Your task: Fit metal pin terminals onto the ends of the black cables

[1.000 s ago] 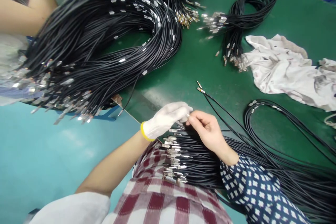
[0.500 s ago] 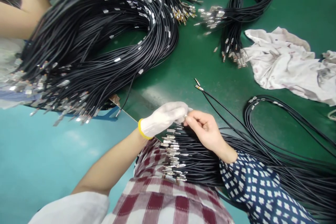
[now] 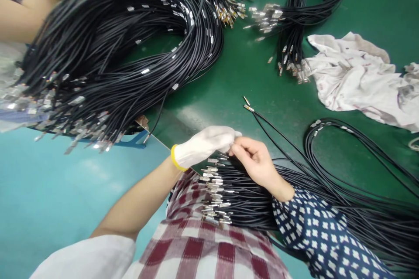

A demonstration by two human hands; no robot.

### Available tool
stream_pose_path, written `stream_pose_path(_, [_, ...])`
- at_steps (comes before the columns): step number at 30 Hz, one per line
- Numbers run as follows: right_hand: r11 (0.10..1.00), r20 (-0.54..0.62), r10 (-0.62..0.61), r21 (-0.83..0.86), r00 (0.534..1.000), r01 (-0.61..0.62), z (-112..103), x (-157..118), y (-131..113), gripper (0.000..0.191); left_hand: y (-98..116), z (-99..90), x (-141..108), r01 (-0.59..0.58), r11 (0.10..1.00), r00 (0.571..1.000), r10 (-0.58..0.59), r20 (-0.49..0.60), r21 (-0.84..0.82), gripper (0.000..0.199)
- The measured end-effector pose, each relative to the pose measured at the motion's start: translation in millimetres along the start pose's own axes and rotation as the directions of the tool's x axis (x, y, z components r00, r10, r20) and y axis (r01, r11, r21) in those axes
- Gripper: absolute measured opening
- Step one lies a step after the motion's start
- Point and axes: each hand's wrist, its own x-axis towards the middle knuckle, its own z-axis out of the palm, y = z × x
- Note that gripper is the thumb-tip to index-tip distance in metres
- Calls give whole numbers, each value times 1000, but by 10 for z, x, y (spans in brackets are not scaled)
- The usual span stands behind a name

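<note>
My left hand [image 3: 206, 144], in a white glove with a yellow cuff, is closed, its fingertips pressed against those of my right hand. Bare and pinched, my right hand [image 3: 253, 161] meets it just above a row of black cables [image 3: 245, 200]. Whatever small thing sits between the fingers is hidden. Directly below both hands, the silver cable ends [image 3: 214, 183] lie side by side near the table edge, pointing left. The cables run off to the right beneath my right forearm. Two loose cable ends [image 3: 248, 107] lie on the table beyond my right hand.
A large coil of black cables [image 3: 137, 74] with white labels covers the far left of the green table [image 3: 209, 104]. A smaller cable bundle [image 3: 301, 17] and a crumpled white cloth [image 3: 356, 74] lie at the far right. Another person's arm [image 3: 29, 13] shows at top left.
Both hands stay together in almost the same pose, still fingertip to fingertip. The view has shifted very slightly; the cables on the table look unmoved.
</note>
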Motion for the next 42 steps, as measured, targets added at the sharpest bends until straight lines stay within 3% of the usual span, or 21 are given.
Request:
stream_pose_path(24, [1000, -14, 15, -8, 1000, -15, 5, -17, 51, 35, 136, 28, 1, 64, 961, 997, -47, -69, 270, 41])
stream_pose_path(29, [1000, 12, 11, -26, 1000, -11, -14, 16, 56, 40, 95, 34, 12, 16, 982, 999, -10, -35, 187, 36])
stream_pose_path(35, [999, 59, -29, 45, 998, 26, -58, 30, 31, 40, 22, 118, -33, -1, 997, 978, 16, -208, 73, 38])
stream_pose_path(42, [1000, 15, -21, 22, 1000, 21, -23, 4, 36, 37, 1, 84, -50, -9, 998, 982, 21, -189, 65, 40])
